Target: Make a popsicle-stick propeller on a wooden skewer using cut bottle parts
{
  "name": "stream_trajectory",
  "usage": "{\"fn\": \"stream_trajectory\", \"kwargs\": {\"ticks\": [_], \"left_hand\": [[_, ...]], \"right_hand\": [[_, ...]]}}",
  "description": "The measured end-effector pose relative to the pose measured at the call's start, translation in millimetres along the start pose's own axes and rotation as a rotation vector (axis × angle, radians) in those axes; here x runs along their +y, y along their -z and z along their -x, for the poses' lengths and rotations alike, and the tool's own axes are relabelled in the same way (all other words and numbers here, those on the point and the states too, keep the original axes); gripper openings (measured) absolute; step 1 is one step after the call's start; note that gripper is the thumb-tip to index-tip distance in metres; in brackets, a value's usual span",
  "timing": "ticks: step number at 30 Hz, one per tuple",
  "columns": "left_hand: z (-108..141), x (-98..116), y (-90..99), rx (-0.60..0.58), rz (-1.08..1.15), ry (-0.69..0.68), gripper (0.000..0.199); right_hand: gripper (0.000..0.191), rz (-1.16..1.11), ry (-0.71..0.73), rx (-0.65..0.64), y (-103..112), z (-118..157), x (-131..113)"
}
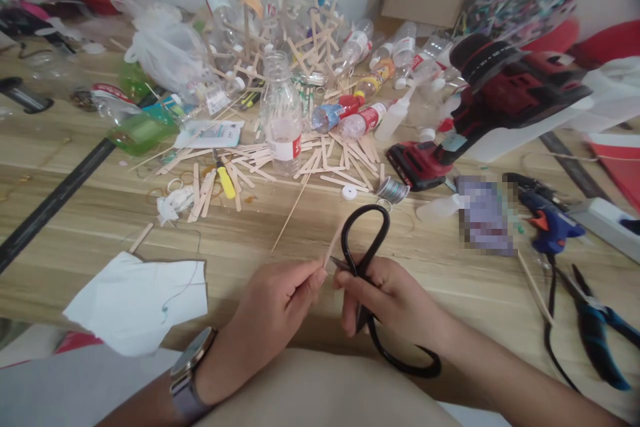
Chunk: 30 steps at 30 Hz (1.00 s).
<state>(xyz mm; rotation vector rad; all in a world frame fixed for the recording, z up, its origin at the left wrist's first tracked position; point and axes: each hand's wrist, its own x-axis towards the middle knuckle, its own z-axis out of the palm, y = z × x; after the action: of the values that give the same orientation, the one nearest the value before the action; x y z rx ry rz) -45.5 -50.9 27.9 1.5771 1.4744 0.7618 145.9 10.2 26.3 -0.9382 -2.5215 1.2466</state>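
On my feed the wooden stick (333, 243) stands out of my left hand (280, 300), its long axis running up toward one o'clock. Thumb and forefinger are pinched closed on its lower end, so the left is the nearer hand. My right hand (386, 293) is wrapped around the black scissors (359, 267) near the pivot, one handle loop at twelve, the other at five. From that hand the stick lies at ten o'clock; a blade tip points at it, though I can't tell whether they touch.
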Motion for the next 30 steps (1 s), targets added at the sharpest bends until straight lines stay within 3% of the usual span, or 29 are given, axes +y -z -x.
{"fn": "stream_trajectory", "kwargs": {"ticks": [5,7,10,11,15,17,21,23,25,28,30], "left_hand": [[-1,1,1.0,-0.046,0.039,0.034,0.039],[0,1,0.9,-0.02,-0.012,-0.01,0.039],[0,0,0.0,0.014,-0.077,-0.094,0.035],[0,1,-0.1,0.019,-0.083,-0.102,0.035],[0,3,1.3,-0.011,-0.051,-0.057,0.035],[0,5,2.1,-0.018,-0.05,-0.054,0.034],[-1,8,1.3,0.016,-0.105,-0.105,0.032],[0,7,0.5,0.017,-0.107,-0.103,0.033],[0,6,0.6,-0.003,-0.071,-0.066,0.035],[1,5,2.3,-0.045,0.045,0.023,0.039],[0,5,3.3,-0.072,0.182,0.097,0.04]], "right_hand": [[0.029,0.192,0.016,0.138,2,1,3],[0.034,0.063,-0.044,0.115,1,1,1],[0.053,-0.295,-0.142,-0.063,-1,-1,-2],[0.054,-0.314,-0.14,-0.079,-1,-1,-2],[0.04,0.251,0.078,0.142,1,2,5],[0.04,0.368,0.121,0.187,2,3,6],[0.055,-0.172,-0.077,-0.036,0,1,-1],[0.056,-0.251,-0.1,-0.067,0,1,-3],[0.046,0.023,-0.006,0.06,0,3,1],[0.03,0.546,0.25,0.242,2,6,10],[0.029,0.658,0.347,0.288,3,6,14]]}}
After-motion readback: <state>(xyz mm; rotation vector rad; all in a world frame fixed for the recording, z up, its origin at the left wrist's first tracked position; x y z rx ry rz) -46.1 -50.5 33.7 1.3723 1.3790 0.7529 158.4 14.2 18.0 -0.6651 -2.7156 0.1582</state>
